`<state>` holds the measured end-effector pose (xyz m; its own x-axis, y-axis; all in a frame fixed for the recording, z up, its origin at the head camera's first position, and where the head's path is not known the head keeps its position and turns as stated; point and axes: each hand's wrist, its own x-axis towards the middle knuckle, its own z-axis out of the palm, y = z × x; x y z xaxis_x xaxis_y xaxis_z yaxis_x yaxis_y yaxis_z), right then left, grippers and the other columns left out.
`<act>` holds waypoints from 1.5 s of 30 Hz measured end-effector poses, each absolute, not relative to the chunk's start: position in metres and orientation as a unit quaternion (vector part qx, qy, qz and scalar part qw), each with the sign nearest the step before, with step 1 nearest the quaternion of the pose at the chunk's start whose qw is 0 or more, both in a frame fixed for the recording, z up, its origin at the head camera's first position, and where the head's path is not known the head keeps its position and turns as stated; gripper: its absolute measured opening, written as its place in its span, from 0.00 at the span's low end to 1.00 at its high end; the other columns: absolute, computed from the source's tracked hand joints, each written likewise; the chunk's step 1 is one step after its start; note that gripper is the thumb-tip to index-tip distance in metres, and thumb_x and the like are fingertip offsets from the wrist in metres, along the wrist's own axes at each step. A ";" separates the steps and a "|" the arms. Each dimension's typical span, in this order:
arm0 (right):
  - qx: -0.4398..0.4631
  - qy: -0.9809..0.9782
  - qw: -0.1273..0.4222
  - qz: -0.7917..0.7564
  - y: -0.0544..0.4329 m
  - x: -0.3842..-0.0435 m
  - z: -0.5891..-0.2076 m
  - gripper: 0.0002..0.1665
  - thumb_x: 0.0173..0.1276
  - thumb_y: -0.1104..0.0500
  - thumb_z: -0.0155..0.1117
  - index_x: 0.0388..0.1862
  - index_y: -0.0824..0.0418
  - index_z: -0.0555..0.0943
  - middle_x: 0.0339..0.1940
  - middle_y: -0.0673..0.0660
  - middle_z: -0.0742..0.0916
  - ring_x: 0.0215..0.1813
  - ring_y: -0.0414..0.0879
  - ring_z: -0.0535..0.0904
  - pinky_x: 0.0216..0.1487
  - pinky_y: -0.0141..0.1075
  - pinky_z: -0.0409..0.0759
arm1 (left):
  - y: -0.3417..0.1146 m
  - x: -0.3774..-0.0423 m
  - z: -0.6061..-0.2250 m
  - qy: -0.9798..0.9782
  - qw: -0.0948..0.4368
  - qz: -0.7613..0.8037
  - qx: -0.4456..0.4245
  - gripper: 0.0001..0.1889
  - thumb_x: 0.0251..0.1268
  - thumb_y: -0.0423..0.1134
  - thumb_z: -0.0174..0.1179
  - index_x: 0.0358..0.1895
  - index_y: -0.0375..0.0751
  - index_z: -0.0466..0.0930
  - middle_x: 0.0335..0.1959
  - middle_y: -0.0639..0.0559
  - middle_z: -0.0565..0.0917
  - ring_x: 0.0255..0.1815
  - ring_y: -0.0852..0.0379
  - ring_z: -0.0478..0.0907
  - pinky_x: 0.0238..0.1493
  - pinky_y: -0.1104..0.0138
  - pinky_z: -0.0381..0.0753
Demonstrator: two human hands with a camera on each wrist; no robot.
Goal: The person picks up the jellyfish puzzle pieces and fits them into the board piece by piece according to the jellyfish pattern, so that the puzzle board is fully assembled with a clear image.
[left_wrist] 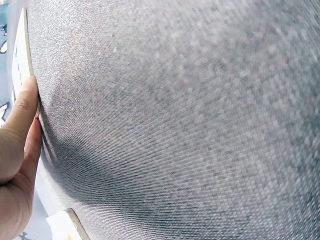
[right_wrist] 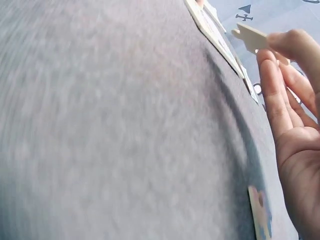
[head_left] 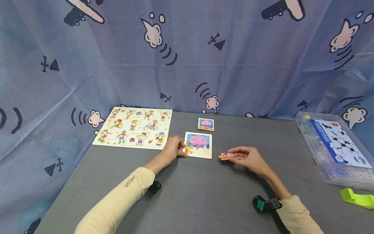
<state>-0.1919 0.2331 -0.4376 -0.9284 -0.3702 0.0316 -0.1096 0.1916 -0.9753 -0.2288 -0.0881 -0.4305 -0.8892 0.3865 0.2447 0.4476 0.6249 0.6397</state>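
A small square jigsaw board (head_left: 206, 153) with a pink jellyfish picture lies on the grey table; its upper part is filled and bare wood shows along the bottom. My left hand (head_left: 173, 148) grips the board's lower left corner, thumb along the near edge. In the left wrist view, its thumb (left_wrist: 29, 92) and a finger meet at the board's edge. To the right of the board, my right hand (head_left: 248, 158) pinches a pink and yellow jigsaw piece (head_left: 225, 156) between thumb and fingertips. The right wrist view shows that piece's plain wooden back (right_wrist: 251, 39), raised above the table.
A small jellyfish picture card (head_left: 205, 124) lies behind the board. Far left is a large sports-figure puzzle board (head_left: 135, 128). At right stand a clear plastic case (head_left: 318, 162) and a lime-green object (head_left: 357, 198). A thin coloured piece (right_wrist: 260, 212) lies under my right hand.
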 end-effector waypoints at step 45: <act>-0.169 0.800 0.061 -0.572 0.131 -0.224 -0.447 0.17 0.54 0.69 0.73 0.42 0.77 0.82 0.31 0.65 0.87 0.28 0.36 0.80 0.28 0.26 0.78 | -0.088 -0.233 -0.437 -0.900 0.043 -0.363 -0.236 0.19 0.33 0.34 0.80 0.24 0.31 0.77 0.22 0.47 0.74 0.24 0.60 0.70 0.26 0.72 0.71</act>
